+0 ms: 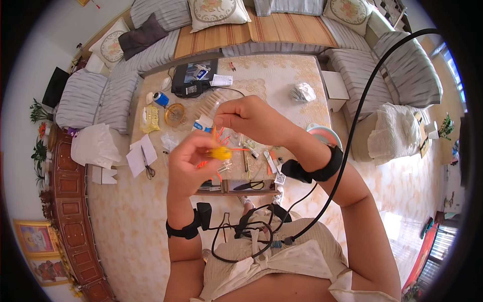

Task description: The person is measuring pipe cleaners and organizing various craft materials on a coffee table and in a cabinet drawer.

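Observation:
My left hand (190, 160) holds a small yellow fuzzy piece (220, 153), slightly blurred, between thumb and fingers. A thin orange strand (214, 134) rises from beside the left fingers towards my right hand (247, 117). The right thumb and forefinger are pinched together at its upper end, just above and right of the left hand. Whether the strand joins the yellow piece cannot be seen. Under both hands, several orange-red strips (226, 137) lie on the cloth-covered table (264, 68). Black straps with small boxes circle both wrists.
Scissors (145, 162) lie on white paper at the left. An amber glass dish (174, 114), a blue can (160, 99) and a yellow tissue pack (149, 119) stand nearby. Black-handled scissors (249, 185) sit in the open drawer. A black cable (358, 124) arcs past my right arm.

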### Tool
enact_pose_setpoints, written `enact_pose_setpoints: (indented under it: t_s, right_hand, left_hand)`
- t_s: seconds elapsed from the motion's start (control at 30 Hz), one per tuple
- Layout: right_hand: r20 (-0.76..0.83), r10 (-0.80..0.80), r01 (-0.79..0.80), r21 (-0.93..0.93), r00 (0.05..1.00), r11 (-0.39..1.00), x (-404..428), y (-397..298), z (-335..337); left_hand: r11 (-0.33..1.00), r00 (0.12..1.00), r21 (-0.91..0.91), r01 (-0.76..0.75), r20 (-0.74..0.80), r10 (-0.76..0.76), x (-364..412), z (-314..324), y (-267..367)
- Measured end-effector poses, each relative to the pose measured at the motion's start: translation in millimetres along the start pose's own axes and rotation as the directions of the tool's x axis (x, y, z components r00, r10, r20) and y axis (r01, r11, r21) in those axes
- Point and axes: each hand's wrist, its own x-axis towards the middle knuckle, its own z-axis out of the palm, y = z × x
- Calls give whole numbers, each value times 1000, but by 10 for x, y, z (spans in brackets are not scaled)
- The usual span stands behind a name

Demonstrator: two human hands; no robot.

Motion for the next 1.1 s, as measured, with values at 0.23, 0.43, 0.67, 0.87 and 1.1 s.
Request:
enact_pose_setpoints:
  t_s: [0.23, 0.43, 0.67, 0.87, 1.1]
  right_hand:
    - [118, -20, 26, -54, 993, 998, -259, 8, 8]
    - [-44, 133, -117, 261, 990, 958, -346, 306, 9]
    - [163, 8, -25, 100, 987, 995, -398, 421, 236]
    - [-123, 210, -202, 76, 970, 976, -226, 949, 418]
    - [-64, 339, -325, 160, 939, 932, -154, 1301, 966]
  left_hand:
    - [943, 984, 288, 165, -110, -139, 51, 222, -35]
    - [995, 995, -48, 84, -54, -87, -48, 306, -206]
    - [951, 936, 116, 286, -245, -252, -123, 187, -617]
    - [941, 962, -269, 203, -126, -243, -150, 73, -933]
    - [762, 762, 219, 610, 103, -640, -456, -337, -1524]
